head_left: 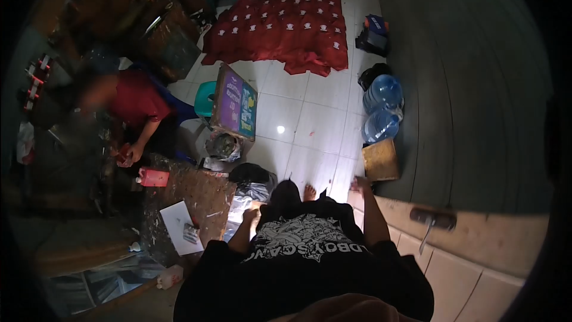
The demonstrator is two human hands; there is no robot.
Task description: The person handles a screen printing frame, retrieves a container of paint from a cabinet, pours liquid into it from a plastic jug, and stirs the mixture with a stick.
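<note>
My left hand (250, 216) hangs low beside my black shirt, near a work table (208, 200) and some plastic bags (251, 192); its fingers are too dark and small to make out. On my other side, my right hand (360, 185) is held out over the tiled floor, close to a yellowish box (380, 160). Its fingers are blurred, and I cannot tell whether they hold anything. White paper (180, 226) with a small grey item on it lies on the table, near a red container (153, 177).
A person in a red shirt (140, 98) sits at the left. Dark red cloth pieces (280, 27) cover the far floor. Large blue water bottles (382, 94) line the right wall. A box with purple and blue panels (235, 104) stands left of centre.
</note>
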